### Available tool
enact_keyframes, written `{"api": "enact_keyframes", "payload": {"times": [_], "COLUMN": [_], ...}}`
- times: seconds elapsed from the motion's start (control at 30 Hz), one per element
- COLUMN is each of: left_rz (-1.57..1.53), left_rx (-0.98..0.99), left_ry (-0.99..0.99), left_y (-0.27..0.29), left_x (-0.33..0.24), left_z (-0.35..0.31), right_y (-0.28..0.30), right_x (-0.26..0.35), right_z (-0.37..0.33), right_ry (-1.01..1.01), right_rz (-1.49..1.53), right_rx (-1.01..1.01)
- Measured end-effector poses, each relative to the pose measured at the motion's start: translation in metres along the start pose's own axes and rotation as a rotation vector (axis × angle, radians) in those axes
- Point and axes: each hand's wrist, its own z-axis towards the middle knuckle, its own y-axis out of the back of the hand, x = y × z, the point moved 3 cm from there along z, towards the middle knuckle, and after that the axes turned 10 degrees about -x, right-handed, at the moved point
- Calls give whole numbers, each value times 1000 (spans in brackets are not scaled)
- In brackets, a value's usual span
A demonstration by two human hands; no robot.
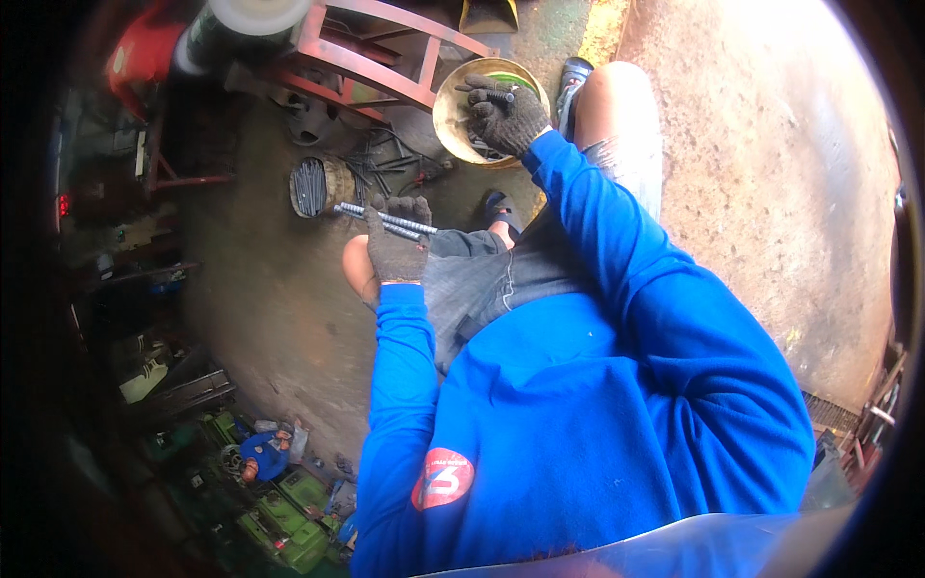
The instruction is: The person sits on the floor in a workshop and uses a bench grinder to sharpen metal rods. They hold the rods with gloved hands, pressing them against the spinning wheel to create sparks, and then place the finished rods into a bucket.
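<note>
My left hand (397, 246), in a dark knit glove, is closed around a few long grey threaded bolts (385, 220) that stick out to both sides above my left knee. Farther forward, my right hand (505, 116), also gloved, reaches into a round tan bowl (445, 111) on the floor and pinches a small dark metal piece at its fingertips. Blue sleeves cover both arms. I sit with my knees up, in grey shorts and sandals.
A can full of dark rods (313, 186) lies on its side on the concrete floor beside loose metal bits (385, 159). A red steel frame (376, 53) stands behind the bowl. Green machines (279, 515) crowd the lower left. A rusty surface (780, 193) spreads on the right.
</note>
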Motion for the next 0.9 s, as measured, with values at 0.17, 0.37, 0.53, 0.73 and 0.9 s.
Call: {"api": "enact_keyframes", "payload": {"times": [0.17, 0.37, 0.53, 0.73, 0.9], "left_rz": [21, 41, -29, -169, -231], "left_rx": [73, 63, 121, 58, -149], "left_ry": [-41, -70, -5, 39, 137], "left_y": [-5, -12, -6, -3, 27], "left_x": [1, 2, -4, -14, -6], "left_z": [-11, -16, -5, -10, 22], "right_y": [3, 13, 29, 37, 29], "right_x": [1, 8, 12, 0, -10], "right_z": [-4, -4, 4, -6, -34], "right_ry": [-21, -16, 82, 129, 903], "right_rz": [58, 30, 66, -5, -2334], "right_rx": [-79, -52, -135, -357, 186]}}
